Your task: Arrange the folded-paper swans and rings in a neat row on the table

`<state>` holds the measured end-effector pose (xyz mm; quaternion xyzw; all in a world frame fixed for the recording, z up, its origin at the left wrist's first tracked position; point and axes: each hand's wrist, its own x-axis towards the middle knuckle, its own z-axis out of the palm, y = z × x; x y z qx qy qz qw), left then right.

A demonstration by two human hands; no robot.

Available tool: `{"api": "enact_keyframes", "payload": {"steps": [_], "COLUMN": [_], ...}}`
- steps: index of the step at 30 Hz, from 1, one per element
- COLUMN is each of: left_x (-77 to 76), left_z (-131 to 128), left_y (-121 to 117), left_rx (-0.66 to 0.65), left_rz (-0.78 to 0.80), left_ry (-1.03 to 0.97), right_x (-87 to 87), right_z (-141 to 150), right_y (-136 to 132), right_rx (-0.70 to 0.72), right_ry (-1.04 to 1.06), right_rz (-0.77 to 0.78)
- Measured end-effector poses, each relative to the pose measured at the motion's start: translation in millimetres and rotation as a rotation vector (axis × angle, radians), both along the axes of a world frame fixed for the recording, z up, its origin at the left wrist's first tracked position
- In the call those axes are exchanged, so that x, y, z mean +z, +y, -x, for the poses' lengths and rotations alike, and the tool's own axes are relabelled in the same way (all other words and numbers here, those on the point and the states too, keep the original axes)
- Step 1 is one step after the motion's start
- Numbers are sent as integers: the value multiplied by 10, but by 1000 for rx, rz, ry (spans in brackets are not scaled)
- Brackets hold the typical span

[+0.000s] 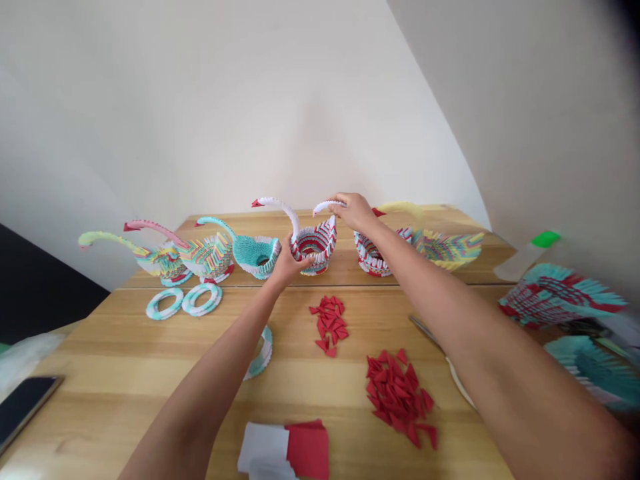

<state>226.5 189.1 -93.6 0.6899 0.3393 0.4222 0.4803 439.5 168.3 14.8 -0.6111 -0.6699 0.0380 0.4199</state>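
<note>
A red, white and teal folded-paper swan (326,239) with a hollow body stands at the back of the table. Its tall white neck (280,205) with a red beak curves left. My left hand (289,263) grips the body's left side, thumb across the front. Above the body's right side, my right hand (353,210) is closed on a curved white paper neck (325,206), its tip pointing left. Whether that neck touches the body's pointed right edge, I cannot tell. Immediately left of my left hand sits a teal paper swan (253,253).
More paper swans stand along the back, including a pink-necked one (205,257). Paper rings (165,304) lie at left. Red folded triangles form a small pile (331,321) and a larger pile (399,393). Red paper (309,450) lies in front, a phone (25,407) at left, a green-capped bottle (525,257) at right.
</note>
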Motion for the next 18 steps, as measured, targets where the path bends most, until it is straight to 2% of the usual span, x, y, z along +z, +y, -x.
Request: {"api": "enact_keyframes", "payload": {"steps": [7,13,18], "left_x": [-27,17,-15], "left_z": [-14,-23,-46], "left_y": [32,-59,-27], "left_rx": [-2,-41,28], "left_rz": [-35,52,33], "left_ry": [24,-84,-50], "right_x": [-18,-8,21], "right_z": [7,14,5], "right_y": [30,26,31], "right_rx": [10,13,21], "right_ry": [-11,-9,-75], "right_rz": [11,12,46]}}
